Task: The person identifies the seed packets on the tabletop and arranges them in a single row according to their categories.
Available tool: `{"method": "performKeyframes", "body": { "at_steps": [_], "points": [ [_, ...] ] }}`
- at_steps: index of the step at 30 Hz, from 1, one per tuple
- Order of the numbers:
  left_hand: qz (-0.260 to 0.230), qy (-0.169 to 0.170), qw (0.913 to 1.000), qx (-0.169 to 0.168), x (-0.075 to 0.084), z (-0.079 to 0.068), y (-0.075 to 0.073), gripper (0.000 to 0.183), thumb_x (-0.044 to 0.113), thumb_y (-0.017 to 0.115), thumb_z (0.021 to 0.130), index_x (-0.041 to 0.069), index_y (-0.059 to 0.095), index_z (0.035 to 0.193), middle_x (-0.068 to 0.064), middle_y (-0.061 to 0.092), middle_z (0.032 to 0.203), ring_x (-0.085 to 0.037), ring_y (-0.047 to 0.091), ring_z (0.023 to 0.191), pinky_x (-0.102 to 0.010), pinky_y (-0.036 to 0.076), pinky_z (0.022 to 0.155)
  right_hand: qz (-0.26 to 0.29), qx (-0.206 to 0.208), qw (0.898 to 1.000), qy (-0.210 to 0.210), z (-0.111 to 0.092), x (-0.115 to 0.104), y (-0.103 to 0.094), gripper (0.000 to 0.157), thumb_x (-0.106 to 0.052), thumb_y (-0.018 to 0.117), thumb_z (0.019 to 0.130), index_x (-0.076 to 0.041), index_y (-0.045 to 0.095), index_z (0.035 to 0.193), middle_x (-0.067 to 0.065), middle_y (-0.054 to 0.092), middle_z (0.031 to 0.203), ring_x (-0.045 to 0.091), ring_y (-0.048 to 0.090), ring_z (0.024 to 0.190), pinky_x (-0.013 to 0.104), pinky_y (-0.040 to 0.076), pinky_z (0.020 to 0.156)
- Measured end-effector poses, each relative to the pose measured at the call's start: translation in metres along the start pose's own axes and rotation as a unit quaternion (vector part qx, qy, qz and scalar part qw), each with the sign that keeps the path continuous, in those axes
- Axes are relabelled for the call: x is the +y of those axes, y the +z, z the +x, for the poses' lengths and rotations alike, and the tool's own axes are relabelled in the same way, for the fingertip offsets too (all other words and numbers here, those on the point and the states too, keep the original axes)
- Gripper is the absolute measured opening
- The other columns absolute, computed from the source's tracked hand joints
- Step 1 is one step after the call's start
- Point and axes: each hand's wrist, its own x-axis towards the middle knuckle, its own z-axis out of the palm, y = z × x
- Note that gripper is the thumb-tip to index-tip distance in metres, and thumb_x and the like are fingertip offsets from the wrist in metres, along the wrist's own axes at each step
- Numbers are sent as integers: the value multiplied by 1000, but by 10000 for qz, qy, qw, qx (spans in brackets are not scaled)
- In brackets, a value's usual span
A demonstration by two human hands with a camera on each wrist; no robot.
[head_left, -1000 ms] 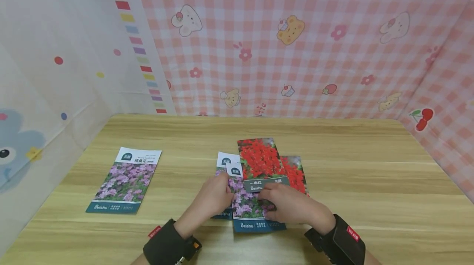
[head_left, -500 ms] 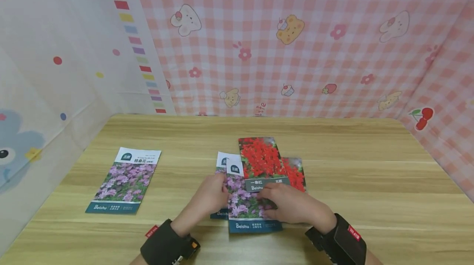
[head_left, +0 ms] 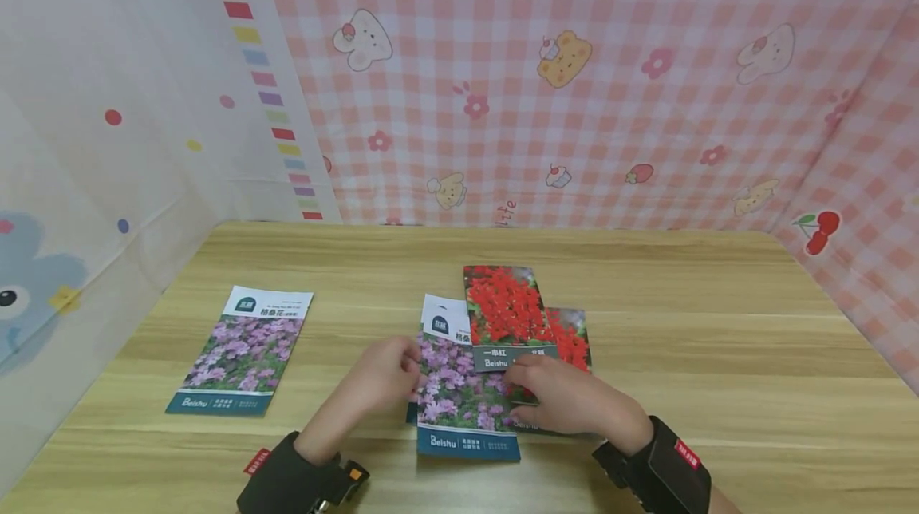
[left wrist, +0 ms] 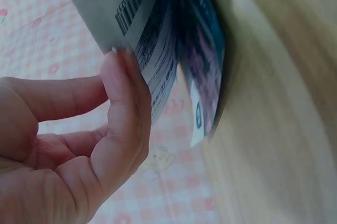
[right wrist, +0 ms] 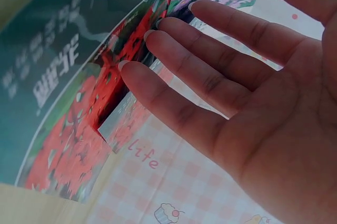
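A purple-flower seed packet (head_left: pixel 459 394) lies slightly raised in the middle, and my left hand (head_left: pixel 388 370) pinches its left edge. Its barcoded back (left wrist: pixel 134 11) faces the left wrist view, above another purple-flower packet (left wrist: pixel 202 71) that is mostly covered in the head view. My right hand (head_left: pixel 560 394) touches the red-flower packets with its fingertips, the fingers fairly straight in the right wrist view. The upper red-flower seed packet (head_left: pixel 505 302) overlaps both the purple packet and the lower red-flower packet (head_left: pixel 574 334), whose lower part is hidden by the right hand.
A separate purple-flower seed packet (head_left: pixel 244 350) lies flat at the left of the wooden table (head_left: pixel 718 338). Behind the table hangs a pink checked cloth (head_left: pixel 610 123), with white patterned cloth (head_left: pixel 143 179) on the left side.
My left hand has drawn the purple-flower packet leftward, baring more of the lower red-flower packet and covering more of the purple one underneath. The right hand has stayed nearly still.
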Motion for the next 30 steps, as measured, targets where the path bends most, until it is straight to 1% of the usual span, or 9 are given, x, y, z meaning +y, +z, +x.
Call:
{"method": "performKeyframes", "body": {
  "at_steps": [5,10,16,20,24,27,30],
  "points": [
    [-342,-253,9991,-32,-2,-2,-9,16,-13,51,79,-7,56,93,-9,56,72,-16,57,57,-29,52,56,69,-52,9999,70,0,0,0,30,-16,71,79,-3,64,104,6,59,101,18,57,89,33,50,75],
    [-464,-316,9984,4,-4,-6,-18,15,-15,50,79,-7,56,89,-11,56,74,-18,57,59,-30,53,57,58,-69,9999,92,0,0,-1,30,-17,71,79,-3,64,104,6,59,101,17,57,89,34,50,76],
    [-435,-268,9987,-53,-11,-9,-33,13,-17,49,78,-7,53,86,-12,54,73,-21,56,59,-33,53,58,47,-92,9998,140,0,0,0,30,-18,71,80,-3,64,105,5,59,101,17,57,90,35,49,77],
    [-375,-242,9989,-163,-14,-12,-43,11,-15,49,80,-8,53,87,-12,54,73,-21,57,59,-34,53,58,60,-106,9998,187,1,0,0,30,-19,71,80,-4,64,106,5,59,101,17,56,89,35,49,77],
    [-266,-100,9994,-195,-15,-15,-53,7,-12,50,83,-8,53,88,-12,55,74,-21,58,59,-35,52,58,68,-102,9998,176,0,-1,-1,30,-19,70,80,-4,64,106,6,59,102,17,56,90,35,49,77],
    [-251,6,9995,-187,-14,-16,-56,6,-11,51,84,-9,53,88,-11,56,75,-20,58,58,-35,52,58,57,-56,9999,102,1,0,0,29,-19,68,82,-4,64,106,5,60,100,16,57,89,34,50,77],
    [-404,7,9990,-206,-12,-17,-55,6,-11,52,84,-9,54,89,-11,56,76,-18,58,58,-35,53,59,111,59,9999,-41,2,1,0,23,-18,65,85,-4,65,104,2,60,95,12,55,82,30,49,72]
  ]
}}
